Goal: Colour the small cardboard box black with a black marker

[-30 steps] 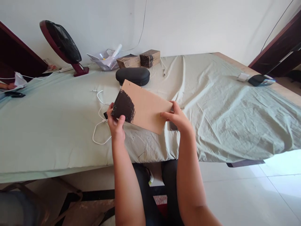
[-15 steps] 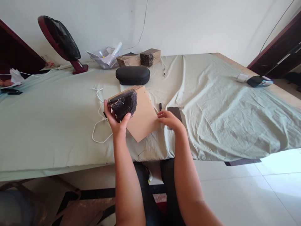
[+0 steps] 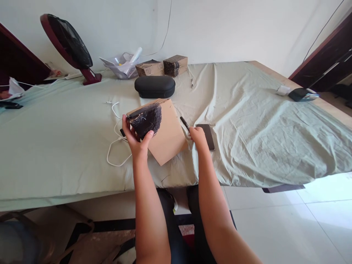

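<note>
My left hand [image 3: 139,141] grips the left corner of a brown cardboard box [image 3: 169,134], thumb on the near face and fingers round the far side. A large patch scribbled in black covers that end of the box. Just right of the box, my right hand [image 3: 197,135] is closed round a black marker pen [image 3: 184,123], its dark end pointing up and left. A dark smartphone [image 3: 208,137] lies flat on the cloth beside the right hand. Behind the left hand, a white cable [image 3: 109,150] runs in loops over the cloth.
A black zipped case [image 3: 154,86] stands behind the box. Farther back are two cardboard boxes [image 3: 176,65], a clear plastic basket [image 3: 123,69] and a dark red fan [image 3: 68,47]. A black pouch [image 3: 301,94] lies far right on the wrinkled green cloth [image 3: 255,124].
My right hand has closed round the marker pen, which has tilted from nearly straight to leaning left. My left hand keeps its hold on the box.
</note>
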Demonstrator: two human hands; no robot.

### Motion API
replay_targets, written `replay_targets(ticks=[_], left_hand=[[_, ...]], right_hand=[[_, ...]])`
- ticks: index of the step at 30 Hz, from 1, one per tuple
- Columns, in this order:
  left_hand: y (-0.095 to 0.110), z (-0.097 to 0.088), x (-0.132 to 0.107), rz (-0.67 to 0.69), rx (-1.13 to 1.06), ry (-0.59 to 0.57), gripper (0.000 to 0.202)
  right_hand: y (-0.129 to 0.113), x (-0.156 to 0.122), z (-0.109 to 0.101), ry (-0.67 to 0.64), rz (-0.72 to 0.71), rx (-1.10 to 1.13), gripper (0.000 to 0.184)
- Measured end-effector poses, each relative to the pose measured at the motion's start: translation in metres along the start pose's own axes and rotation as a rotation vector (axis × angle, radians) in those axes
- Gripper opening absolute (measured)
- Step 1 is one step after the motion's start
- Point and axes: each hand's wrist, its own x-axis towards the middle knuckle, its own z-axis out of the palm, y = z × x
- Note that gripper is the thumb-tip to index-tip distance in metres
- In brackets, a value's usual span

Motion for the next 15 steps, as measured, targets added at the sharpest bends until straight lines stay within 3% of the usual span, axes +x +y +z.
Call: replay_targets(ticks=[5, 7, 11, 15], left_hand=[[-0.009, -0.002, 0.004, 0.014, 0.031, 0.000, 0.122], [-0.016, -0.004, 0.007, 0.031, 0.032, 0.008, 0.124], [-0.023, -0.006, 0.010, 0.058, 0.013, 0.016, 0.125], [-0.014, -0.002, 0.007, 0.035, 0.042, 0.026, 0.123]], right_hand=[[-0.004, -0.005, -0.004, -0.165, -0.284, 0.477, 0.012], [-0.007, -0.007, 0.001, -0.178, -0.361, 0.648, 0.018], [-0.012, -0.011, 0.008, -0.128, -0.441, 0.784, 0.028], [-0.016, -0.016, 0.004, -0.151, -0.525, 0.795, 0.038]])
